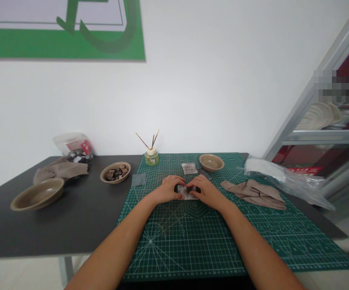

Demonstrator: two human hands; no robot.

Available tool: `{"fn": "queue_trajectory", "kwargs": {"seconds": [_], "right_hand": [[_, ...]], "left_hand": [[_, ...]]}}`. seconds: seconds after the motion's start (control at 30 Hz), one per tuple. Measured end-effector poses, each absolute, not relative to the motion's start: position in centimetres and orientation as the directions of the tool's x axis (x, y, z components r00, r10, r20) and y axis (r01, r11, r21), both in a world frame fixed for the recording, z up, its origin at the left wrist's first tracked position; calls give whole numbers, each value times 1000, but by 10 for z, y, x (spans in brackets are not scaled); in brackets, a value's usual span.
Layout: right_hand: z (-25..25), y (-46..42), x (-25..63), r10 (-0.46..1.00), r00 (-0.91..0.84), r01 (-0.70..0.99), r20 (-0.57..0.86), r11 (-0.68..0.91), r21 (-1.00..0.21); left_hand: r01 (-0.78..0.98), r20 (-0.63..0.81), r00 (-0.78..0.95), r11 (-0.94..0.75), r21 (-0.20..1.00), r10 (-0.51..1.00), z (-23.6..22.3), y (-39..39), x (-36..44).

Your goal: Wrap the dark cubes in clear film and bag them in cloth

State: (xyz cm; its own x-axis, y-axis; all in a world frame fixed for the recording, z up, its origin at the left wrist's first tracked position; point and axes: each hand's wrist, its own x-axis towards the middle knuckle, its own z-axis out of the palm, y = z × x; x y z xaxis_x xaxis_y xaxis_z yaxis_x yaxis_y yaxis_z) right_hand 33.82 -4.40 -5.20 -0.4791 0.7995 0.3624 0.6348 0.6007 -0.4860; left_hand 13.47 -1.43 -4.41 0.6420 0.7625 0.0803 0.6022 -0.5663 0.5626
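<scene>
While both hands, left (168, 188) and right (207, 191), pinch a small pale packet (187, 192) flat against the mat (192, 237) near the counter's far edge, seemingly to steady it, a cloth (254, 193) lies just right.

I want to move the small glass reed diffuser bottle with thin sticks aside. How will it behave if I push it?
The small glass reed diffuser bottle looks squat, so it would probably slide rather than tip. Its thin sticks lean loosely outward and may shift or fall out. Being glass, it is likely fragile.
</scene>
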Motion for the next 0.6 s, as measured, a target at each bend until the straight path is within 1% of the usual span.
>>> {"fn": "queue_trajectory", "kwargs": {"seconds": [0.3,0.6], "right_hand": [[-50,-43,343,780,-514,609,357,625,-487],[-50,-45,345,803,-471,626,364,596,-504]], "left_hand": [[614,62,639,-556,560,767,-44,-14,135],[611,67,637,-556,564,768,-45,-13,134]]}}
